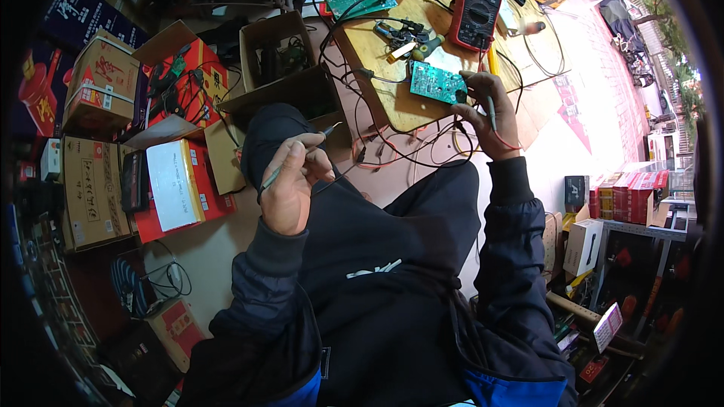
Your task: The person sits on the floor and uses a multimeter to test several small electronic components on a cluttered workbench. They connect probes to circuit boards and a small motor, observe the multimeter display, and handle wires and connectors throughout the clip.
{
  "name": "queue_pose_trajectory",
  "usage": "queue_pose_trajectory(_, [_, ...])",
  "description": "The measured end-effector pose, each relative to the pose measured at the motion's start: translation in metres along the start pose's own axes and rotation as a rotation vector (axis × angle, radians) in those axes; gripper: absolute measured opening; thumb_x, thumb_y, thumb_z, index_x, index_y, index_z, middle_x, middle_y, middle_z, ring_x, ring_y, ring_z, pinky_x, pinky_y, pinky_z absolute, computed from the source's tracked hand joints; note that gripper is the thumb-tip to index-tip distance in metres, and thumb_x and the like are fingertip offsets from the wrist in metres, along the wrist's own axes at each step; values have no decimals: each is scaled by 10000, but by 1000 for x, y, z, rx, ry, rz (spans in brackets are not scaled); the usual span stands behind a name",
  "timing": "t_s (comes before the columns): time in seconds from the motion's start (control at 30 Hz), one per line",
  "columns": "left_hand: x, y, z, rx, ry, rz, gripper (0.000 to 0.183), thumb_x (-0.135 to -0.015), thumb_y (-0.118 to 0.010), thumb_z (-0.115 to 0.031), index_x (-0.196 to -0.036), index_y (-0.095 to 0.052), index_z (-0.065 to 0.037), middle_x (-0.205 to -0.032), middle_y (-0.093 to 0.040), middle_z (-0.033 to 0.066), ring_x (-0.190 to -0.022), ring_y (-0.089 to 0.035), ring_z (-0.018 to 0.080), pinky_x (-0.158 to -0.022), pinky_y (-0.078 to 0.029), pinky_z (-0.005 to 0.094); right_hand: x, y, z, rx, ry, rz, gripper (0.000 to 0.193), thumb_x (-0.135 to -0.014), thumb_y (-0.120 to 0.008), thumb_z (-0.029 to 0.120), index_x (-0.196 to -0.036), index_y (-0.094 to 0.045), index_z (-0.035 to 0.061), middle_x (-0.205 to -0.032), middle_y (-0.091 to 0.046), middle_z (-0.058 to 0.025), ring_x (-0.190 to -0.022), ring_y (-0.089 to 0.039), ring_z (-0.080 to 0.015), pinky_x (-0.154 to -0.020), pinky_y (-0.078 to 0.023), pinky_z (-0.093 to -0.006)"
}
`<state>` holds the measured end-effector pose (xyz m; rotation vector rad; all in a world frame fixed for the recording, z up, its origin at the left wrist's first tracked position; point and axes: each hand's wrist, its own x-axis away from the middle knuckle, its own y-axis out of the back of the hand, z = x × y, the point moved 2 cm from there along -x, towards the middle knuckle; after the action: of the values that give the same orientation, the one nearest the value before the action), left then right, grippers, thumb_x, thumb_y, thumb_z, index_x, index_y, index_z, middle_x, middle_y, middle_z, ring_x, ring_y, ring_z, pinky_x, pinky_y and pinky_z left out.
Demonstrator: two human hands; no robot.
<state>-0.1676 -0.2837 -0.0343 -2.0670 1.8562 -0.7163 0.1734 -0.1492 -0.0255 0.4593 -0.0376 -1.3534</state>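
My left hand is raised over my left thigh, its fingers closed round a slim pale-green pen-shaped tool. A thin metal tip shows beyond the fingers. At the table's near edge, my right hand pinches the right end of a small green circuit board between thumb and fingers. Lying across that same hand is a grey probe with a red lead running down past the wrist. Beyond the board rests a red multimeter with a dial and a grey display.
More green circuit boards lie at the far left of the wooden table. A green-handled screwdriver lies left of the multimeter. Tangled black cables hang below the table edge. Open cardboard boxes crowd the left; a metal shelf stands right.
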Motion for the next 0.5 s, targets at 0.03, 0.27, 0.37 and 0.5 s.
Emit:
queue_pose_trajectory(0.03, [1, 1, -1, -7, -3, -4, 429, -1136, -452, -352, -1270, -632, 14, -916, -655, 101, -845, -614, 171, -820, -515, 309, -3, 4, -2, -3, -7, 1, 512, -887, -822, 24, -1290, -508, 10, -1397, -615, -168, -1316, -599, -237, -1139, -492, -386])
queue_pose_trajectory(0.27, [8, 0, -3, -2, -18, 4, 426, -1132, -460, -349, -1277, -636, 10, -913, -653, 98, -839, -612, 172, -820, -516, 312, -21, 7, -18, -35, -46, -24, 479, -891, -799, -9, -1286, -530, 14, -1383, -625, -142, -1288, -627, -241, -1106, -520, -376])
queue_pose_trajectory(0.37, [11, -1, -4, 0, -22, 11, 434, -1130, -463, -357, -1281, -634, 12, -912, -668, 100, -839, -621, 174, -820, -516, 310, -14, 7, -14, 77, -51, -69, 481, -884, -817, 47, -1281, -549, 19, -1317, -668, -140, -1245, -661, -246, -1081, -524, -372])
queue_pose_trajectory(0.5, [16, -5, -5, -8, -18, 58, 438, -1128, -462, -356, -1286, -627, 18, -912, -688, 113, -823, -638, 183, -819, -522, 313, 5, 14, 5, 180, 14, -175, 473, -913, -819, 130, -1293, -557, 27, -1304, -696, -151, -1187, -685, -241, -1036, -540, -366])
